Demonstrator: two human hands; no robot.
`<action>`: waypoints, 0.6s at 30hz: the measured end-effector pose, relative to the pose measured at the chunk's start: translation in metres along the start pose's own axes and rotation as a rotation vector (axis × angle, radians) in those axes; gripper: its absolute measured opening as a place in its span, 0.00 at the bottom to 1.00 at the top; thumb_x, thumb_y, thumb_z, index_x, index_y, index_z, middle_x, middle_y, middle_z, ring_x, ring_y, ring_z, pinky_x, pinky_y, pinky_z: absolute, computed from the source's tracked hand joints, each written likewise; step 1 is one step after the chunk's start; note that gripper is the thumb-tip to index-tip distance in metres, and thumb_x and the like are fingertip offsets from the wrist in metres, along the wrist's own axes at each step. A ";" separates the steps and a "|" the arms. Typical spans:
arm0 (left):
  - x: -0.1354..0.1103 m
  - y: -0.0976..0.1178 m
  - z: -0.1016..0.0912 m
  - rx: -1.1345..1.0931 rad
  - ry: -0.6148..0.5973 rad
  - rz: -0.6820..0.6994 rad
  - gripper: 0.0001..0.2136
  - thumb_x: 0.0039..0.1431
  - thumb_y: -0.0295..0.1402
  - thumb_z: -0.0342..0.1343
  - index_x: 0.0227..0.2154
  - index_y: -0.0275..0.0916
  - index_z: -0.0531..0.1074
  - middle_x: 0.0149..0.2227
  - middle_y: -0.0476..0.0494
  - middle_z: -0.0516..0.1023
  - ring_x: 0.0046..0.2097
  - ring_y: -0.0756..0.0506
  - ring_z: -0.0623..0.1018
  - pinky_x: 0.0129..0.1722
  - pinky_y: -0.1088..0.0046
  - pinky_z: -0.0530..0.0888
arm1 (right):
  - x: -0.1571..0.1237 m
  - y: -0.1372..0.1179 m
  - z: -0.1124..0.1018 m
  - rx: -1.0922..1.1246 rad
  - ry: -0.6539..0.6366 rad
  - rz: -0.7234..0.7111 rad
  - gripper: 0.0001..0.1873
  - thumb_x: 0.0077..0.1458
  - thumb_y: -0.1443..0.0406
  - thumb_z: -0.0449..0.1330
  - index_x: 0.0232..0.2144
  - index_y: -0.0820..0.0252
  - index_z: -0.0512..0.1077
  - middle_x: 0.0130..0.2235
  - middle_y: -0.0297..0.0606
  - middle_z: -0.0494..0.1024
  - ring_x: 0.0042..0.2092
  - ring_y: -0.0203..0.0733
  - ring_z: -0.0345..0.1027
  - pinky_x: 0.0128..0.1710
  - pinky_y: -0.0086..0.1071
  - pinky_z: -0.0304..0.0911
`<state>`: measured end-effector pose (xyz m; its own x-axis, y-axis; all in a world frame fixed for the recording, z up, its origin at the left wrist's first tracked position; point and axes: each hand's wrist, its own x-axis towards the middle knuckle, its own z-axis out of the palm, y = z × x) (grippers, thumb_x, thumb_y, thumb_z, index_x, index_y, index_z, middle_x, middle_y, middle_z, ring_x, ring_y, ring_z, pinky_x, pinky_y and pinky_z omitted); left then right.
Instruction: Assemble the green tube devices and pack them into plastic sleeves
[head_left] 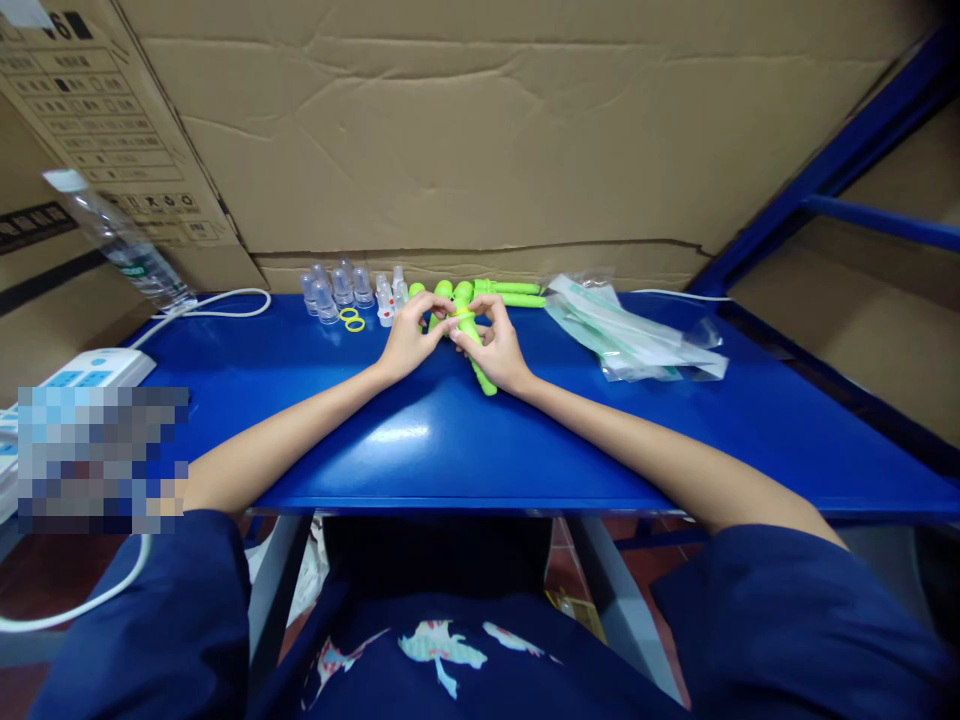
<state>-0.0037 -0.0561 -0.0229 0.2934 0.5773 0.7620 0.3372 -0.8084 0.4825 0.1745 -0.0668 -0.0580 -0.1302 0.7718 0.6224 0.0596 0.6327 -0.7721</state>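
Both my hands meet at the far middle of the blue table (450, 450). My left hand (409, 335) and my right hand (499, 345) are closed around one bright green plastic tube (480, 370), whose lower end sticks out below my right palm. My fingertips pinch near its top, where a small yellow ring seems to sit. More green tubes (510, 292) lie just behind my hands. Two loose yellow rings (351, 319) rest left of my left hand.
Several small clear plastic bottles (337, 288) stand at the back left. Clear plastic bags (630, 335) lie at the right. A water bottle (120, 240), a white cable and a power strip (90, 368) are at the left. Cardboard (480, 130) walls the back.
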 end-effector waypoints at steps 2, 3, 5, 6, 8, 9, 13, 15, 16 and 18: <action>0.000 0.001 -0.001 0.017 -0.007 0.015 0.12 0.69 0.43 0.60 0.36 0.38 0.77 0.38 0.43 0.81 0.39 0.46 0.78 0.37 0.70 0.72 | 0.000 -0.001 0.000 -0.001 0.004 0.000 0.29 0.57 0.49 0.70 0.48 0.51 0.59 0.49 0.39 0.69 0.29 0.33 0.74 0.28 0.34 0.76; 0.000 0.001 -0.001 0.022 -0.011 0.022 0.13 0.69 0.43 0.60 0.36 0.39 0.77 0.38 0.43 0.81 0.39 0.46 0.78 0.38 0.70 0.73 | 0.000 -0.002 0.001 -0.002 0.009 0.000 0.29 0.56 0.48 0.70 0.47 0.51 0.59 0.49 0.39 0.70 0.29 0.33 0.74 0.28 0.34 0.76; 0.001 0.003 -0.002 0.019 -0.012 0.019 0.14 0.68 0.45 0.60 0.36 0.39 0.77 0.38 0.44 0.81 0.39 0.46 0.78 0.38 0.69 0.73 | -0.001 -0.002 0.002 -0.002 0.023 0.001 0.30 0.56 0.48 0.71 0.47 0.51 0.59 0.50 0.39 0.70 0.28 0.32 0.73 0.28 0.34 0.76; 0.002 0.004 -0.002 0.014 -0.011 0.007 0.14 0.68 0.47 0.60 0.38 0.39 0.76 0.38 0.44 0.81 0.39 0.46 0.79 0.38 0.69 0.72 | -0.001 -0.003 0.002 0.000 0.032 0.004 0.31 0.55 0.47 0.71 0.49 0.50 0.58 0.50 0.39 0.70 0.28 0.32 0.73 0.28 0.34 0.76; 0.003 0.005 -0.003 0.002 -0.002 -0.026 0.16 0.66 0.49 0.61 0.41 0.39 0.75 0.39 0.43 0.82 0.38 0.45 0.80 0.35 0.69 0.72 | -0.001 -0.002 0.003 0.007 0.046 0.014 0.34 0.55 0.47 0.71 0.52 0.48 0.56 0.51 0.39 0.71 0.28 0.32 0.73 0.28 0.34 0.77; 0.003 0.005 -0.003 0.001 0.002 -0.038 0.17 0.66 0.50 0.61 0.42 0.39 0.75 0.40 0.43 0.82 0.38 0.45 0.80 0.35 0.69 0.71 | -0.001 -0.002 0.003 0.011 0.049 0.022 0.36 0.55 0.46 0.70 0.54 0.47 0.55 0.51 0.39 0.72 0.28 0.33 0.74 0.28 0.34 0.77; 0.001 0.001 -0.003 0.023 0.008 -0.033 0.16 0.68 0.49 0.58 0.42 0.39 0.74 0.42 0.42 0.82 0.41 0.44 0.81 0.39 0.67 0.73 | -0.001 -0.005 0.002 0.026 0.024 0.063 0.33 0.60 0.43 0.65 0.53 0.48 0.53 0.54 0.42 0.75 0.28 0.35 0.75 0.27 0.34 0.76; -0.001 -0.001 -0.002 0.025 -0.002 -0.029 0.15 0.69 0.47 0.58 0.43 0.39 0.74 0.43 0.42 0.82 0.42 0.44 0.81 0.41 0.67 0.74 | -0.002 -0.008 0.001 0.027 -0.003 0.075 0.30 0.63 0.42 0.61 0.53 0.49 0.52 0.54 0.43 0.77 0.28 0.36 0.76 0.27 0.35 0.76; -0.002 -0.002 -0.002 0.024 -0.006 -0.029 0.14 0.69 0.46 0.58 0.44 0.39 0.74 0.43 0.42 0.82 0.43 0.44 0.80 0.42 0.67 0.74 | -0.002 -0.009 0.001 0.024 -0.018 0.075 0.30 0.64 0.41 0.60 0.53 0.49 0.52 0.54 0.43 0.77 0.28 0.36 0.76 0.27 0.35 0.76; -0.003 -0.001 -0.002 0.020 -0.001 -0.028 0.14 0.69 0.45 0.59 0.45 0.39 0.74 0.44 0.42 0.82 0.43 0.44 0.80 0.41 0.68 0.74 | -0.003 -0.011 0.002 0.021 -0.041 0.065 0.30 0.65 0.41 0.58 0.54 0.49 0.51 0.55 0.44 0.77 0.27 0.35 0.76 0.26 0.35 0.76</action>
<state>-0.0070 -0.0571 -0.0248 0.2848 0.5997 0.7478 0.3636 -0.7894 0.4946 0.1726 -0.0760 -0.0521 -0.1672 0.8075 0.5657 0.0487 0.5798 -0.8133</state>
